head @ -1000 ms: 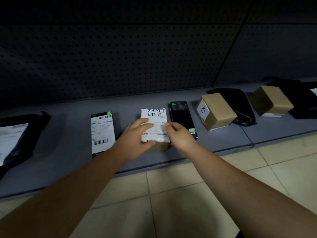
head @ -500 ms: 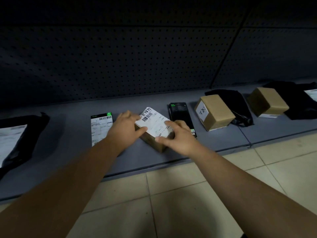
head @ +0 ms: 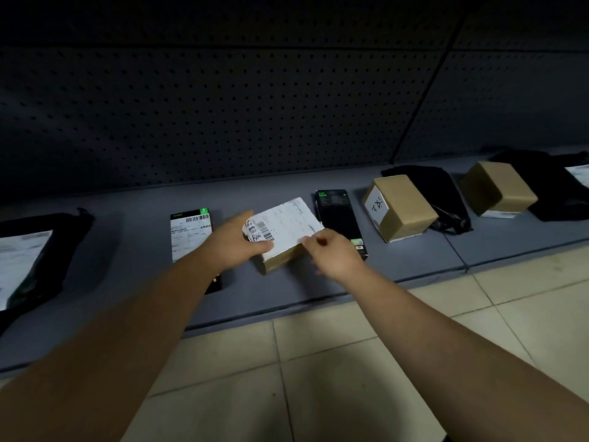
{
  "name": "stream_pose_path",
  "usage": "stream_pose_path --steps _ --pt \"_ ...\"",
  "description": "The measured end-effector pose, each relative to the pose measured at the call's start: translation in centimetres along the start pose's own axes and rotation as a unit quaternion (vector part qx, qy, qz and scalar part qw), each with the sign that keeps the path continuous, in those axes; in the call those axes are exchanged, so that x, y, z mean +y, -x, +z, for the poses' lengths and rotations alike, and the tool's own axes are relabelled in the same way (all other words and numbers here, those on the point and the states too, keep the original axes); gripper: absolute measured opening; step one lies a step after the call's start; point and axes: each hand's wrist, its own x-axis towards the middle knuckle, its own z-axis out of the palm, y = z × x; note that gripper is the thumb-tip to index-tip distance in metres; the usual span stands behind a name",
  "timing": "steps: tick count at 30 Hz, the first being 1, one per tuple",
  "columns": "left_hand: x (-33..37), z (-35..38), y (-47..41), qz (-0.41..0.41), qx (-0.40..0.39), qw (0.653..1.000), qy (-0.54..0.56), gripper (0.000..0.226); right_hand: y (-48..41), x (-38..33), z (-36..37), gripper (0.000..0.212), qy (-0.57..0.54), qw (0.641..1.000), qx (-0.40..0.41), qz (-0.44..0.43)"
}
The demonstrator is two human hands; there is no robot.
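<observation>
Grip: the left hand (head: pixel 237 242) clamps the left end of the labelled parcel (head: pixel 288 229), thumb laid over the barcode; the right hand (head: pixel 334 255) pinches the parcel's near right corner, fingers curled
Parcel: held between the 2 hands on the grey shelf (head: pixel 127 250), skewed to the shelf edge, white label up
Done: by the look of it, the parcel is singled out from the row and both hands have it under control
Left: judging by the slant, it is not yet squared with its neighbours or carried off the shelf
Beside the grip: a flat black packet (head: pixel 190 237) just left of the left hand; a black carton (head: pixel 339 218) just right of the right hand
Away from the grip: 2 brown boxes farther right, the nearer brown box (head: pixel 404 212) marked by hand, the far brown box (head: pixel 500 188) well apart
Hidden: the left fingers behind the parcel's far side; the packet's near end under the left forearm; whether the parcel's base rests flat or is lifted cannot be told
Hard to make out: label print is blurred in the dim light
Cut off: a black bag (head: pixel 60 247) far left of the grip runs out of frame
</observation>
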Motion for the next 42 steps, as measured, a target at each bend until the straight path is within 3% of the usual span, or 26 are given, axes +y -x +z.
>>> stream_pose_path --steps 3,9,12,15,23,27,31,34,38,42 --pt "0.0 0.9 0.7 -0.024 0.004 0.999 -0.048 0.031 -0.1 0.2 0.0 0.034 -0.086 0.994 -0.053 0.032" --pt "0.0 2.4 1.3 -0.075 0.025 0.997 0.022 0.031 -0.6 1.0 -0.2 0.029 -0.183 0.966 -0.129 0.129" --pt "-0.2 2.6 1.5 -0.074 0.029 0.994 0.075 0.028 -0.6 1.4 -0.3 0.019 -0.218 0.955 -0.158 0.121" --pt "-0.1 2.4 2.4 -0.043 0.061 0.988 0.136 0.019 -1.1 1.6 -0.7 0.034 -0.253 0.949 -0.163 0.092" --pt "-0.8 -1.2 3.7 0.02 0.121 0.981 0.152 0.031 -1.2 0.5 -2.3 0.059 -0.34 0.924 -0.174 0.036" --pt "-1.6 -2.2 4.5 0.09 0.133 0.986 0.048 0.038 -0.9 0.2 -2.4 0.045 -0.341 0.92 -0.191 0.028" --pt "-2.2 -2.5 4.8 0.111 0.127 0.985 0.032 0.042 -0.5 -0.1 -2.1 0.038 -0.349 0.917 -0.189 0.027" --pt "-1.7 -2.4 5.1 0.111 0.112 0.986 0.048 0.044 0.7 0.0 -2.4 0.048 -0.362 0.914 -0.177 0.047" --pt "1.0 -3.6 8.5 0.075 0.078 0.992 0.062 0.043 5.3 0.2 -4.0 0.041 -0.383 0.903 -0.172 0.097" --pt "5.5 -6.6 14.3 0.017 0.063 0.993 0.094 0.04 12.1 -2.0 -7.0 0.073 -0.39 0.894 -0.171 0.138"
